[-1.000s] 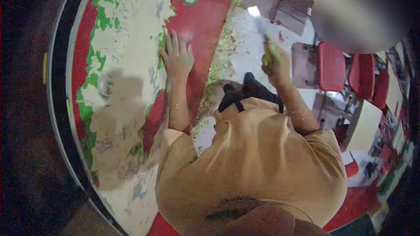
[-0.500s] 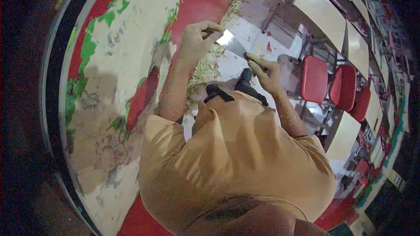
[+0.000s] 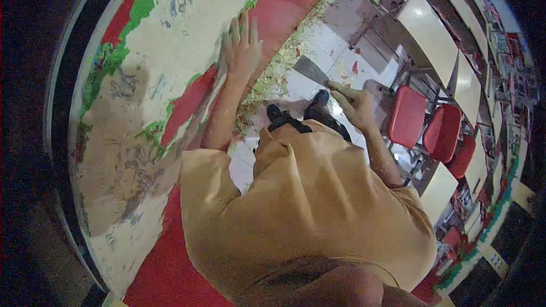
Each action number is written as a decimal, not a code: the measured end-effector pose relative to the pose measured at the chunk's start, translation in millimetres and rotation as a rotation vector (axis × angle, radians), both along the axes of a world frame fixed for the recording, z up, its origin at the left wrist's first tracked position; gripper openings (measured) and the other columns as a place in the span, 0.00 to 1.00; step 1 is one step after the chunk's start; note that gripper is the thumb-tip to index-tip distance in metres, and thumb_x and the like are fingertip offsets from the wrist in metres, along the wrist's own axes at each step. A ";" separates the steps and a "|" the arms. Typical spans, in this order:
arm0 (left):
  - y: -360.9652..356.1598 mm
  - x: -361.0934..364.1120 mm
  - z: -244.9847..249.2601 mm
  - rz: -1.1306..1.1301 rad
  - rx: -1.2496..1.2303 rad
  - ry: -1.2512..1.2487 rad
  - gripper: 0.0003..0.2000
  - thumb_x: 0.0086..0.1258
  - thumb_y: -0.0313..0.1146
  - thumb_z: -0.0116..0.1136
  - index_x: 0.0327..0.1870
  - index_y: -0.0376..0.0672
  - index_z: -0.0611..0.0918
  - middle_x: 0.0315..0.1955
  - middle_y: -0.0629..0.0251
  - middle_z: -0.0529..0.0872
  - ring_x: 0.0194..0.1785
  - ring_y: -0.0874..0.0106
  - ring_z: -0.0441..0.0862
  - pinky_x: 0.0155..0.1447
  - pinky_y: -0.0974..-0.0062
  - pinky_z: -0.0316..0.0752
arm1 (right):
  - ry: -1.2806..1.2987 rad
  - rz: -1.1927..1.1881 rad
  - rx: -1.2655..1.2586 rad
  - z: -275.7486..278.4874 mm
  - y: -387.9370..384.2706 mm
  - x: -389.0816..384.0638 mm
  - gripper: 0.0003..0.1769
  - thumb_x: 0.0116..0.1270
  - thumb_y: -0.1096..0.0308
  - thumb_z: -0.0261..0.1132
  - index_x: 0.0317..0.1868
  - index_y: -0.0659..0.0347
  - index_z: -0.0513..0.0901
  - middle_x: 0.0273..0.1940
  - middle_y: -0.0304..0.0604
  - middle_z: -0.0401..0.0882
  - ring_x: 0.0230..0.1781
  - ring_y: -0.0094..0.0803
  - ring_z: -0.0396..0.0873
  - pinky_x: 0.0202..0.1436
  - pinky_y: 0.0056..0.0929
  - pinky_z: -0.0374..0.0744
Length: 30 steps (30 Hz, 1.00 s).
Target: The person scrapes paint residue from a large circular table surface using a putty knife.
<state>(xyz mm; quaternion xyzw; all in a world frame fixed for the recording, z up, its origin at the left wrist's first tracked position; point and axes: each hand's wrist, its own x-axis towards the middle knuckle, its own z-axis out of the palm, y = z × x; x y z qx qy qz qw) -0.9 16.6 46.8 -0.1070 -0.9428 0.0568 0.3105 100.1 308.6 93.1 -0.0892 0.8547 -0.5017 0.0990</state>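
My left hand (image 3: pixel 242 52) is open, its fingers spread and slightly blurred, against the wall (image 3: pixel 187 40), by the edge between red paint and a bare whitish patch. In my right hand (image 3: pixel 356 106), closed around the handle, is a putty knife (image 3: pixel 311 70). Its flat metal blade points up and left, away from the wall, over the floor. Ragged green and red paint borders the whitish patches of wall. My fingers hide most of the knife's handle.
Paint flakes (image 3: pixel 273 82) lie thickly along the foot of the wall. Tiled floor (image 3: pixel 338 51) stretches to the right. Red chairs (image 3: pixel 407 116) and pale-topped desks (image 3: pixel 429 23) stand on my right. My shoes (image 3: pixel 319 99) are below my hands.
My left hand has left the blade's tip and moved up-left onto the wall, its fingers opening. The putty knife stays in my right hand, slightly lower. The view has shifted a little.
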 end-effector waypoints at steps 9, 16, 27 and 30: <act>6.2 -30.2 -21.6 -0.372 0.540 -1.236 0.27 0.63 0.41 0.55 0.63 0.39 0.68 0.60 0.52 0.71 0.62 0.56 0.69 0.69 0.62 0.58 | -0.141 -0.030 0.056 0.0 6.9 16.1 0.16 0.65 0.66 0.62 0.52 0.62 0.80 0.38 0.38 0.82 0.32 0.17 0.71 0.37 0.19 0.73; -8.3 -38.4 34.7 -0.406 0.324 -0.182 0.24 0.64 0.39 0.55 0.61 0.41 0.71 0.61 0.52 0.70 0.66 0.55 0.63 0.67 0.63 0.62 | -0.140 -0.053 0.066 -31.1 10.5 36.2 0.15 0.66 0.67 0.61 0.51 0.62 0.81 0.36 0.33 0.81 0.28 0.17 0.69 0.34 0.18 0.72; -102.4 82.6 126.5 0.279 -0.230 0.344 0.26 0.59 0.46 0.60 0.61 0.61 0.73 0.59 0.66 0.73 0.55 0.62 0.73 0.59 0.59 0.65 | 0.002 -0.046 0.051 -33.3 23.5 10.9 0.15 0.65 0.69 0.60 0.50 0.65 0.80 0.28 0.35 0.80 0.22 0.16 0.69 0.27 0.17 0.70; -122.5 114.5 107.5 0.418 -0.239 0.360 0.30 0.55 0.52 0.62 0.62 0.61 0.72 0.60 0.64 0.72 0.55 0.62 0.73 0.61 0.57 0.60 | 0.024 -0.006 0.020 -33.2 22.1 2.8 0.15 0.64 0.69 0.61 0.51 0.63 0.81 0.27 0.38 0.80 0.23 0.18 0.70 0.28 0.18 0.70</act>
